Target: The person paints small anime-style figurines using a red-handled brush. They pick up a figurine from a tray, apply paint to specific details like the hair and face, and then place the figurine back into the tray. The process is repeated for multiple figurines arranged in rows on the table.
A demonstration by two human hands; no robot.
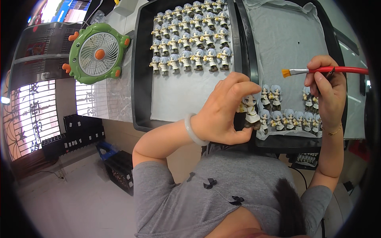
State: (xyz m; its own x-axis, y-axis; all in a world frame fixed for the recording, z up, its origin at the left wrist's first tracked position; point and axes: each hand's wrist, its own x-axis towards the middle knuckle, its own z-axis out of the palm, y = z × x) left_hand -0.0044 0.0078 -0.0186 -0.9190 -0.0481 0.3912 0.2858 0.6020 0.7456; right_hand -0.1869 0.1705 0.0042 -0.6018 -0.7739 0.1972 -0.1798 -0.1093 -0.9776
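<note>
My left hand [223, 105] pinches a small figurine [251, 110] between thumb and fingers, above the rim between two black trays. The figurine has pale blue-grey hair, a white outfit and dark boots, and it stands upright. In my right hand [327, 87] is a flat paintbrush [353, 70] with a red handle, a silver ferrule and orange-yellow bristles pointing left. A thin dark piece also shows among the right fingers; I cannot make out its kind. Similar figurines [289, 119] lie in the paper-lined right tray [274, 145], below both hands.
The left tray [141, 79] holds several rows of like figurines [190, 39] on white paper. A green animal-shaped fan [99, 54] stands left of it. Black crates [119, 170] sit on the floor at lower left. More figurines [307, 158] show under the right tray.
</note>
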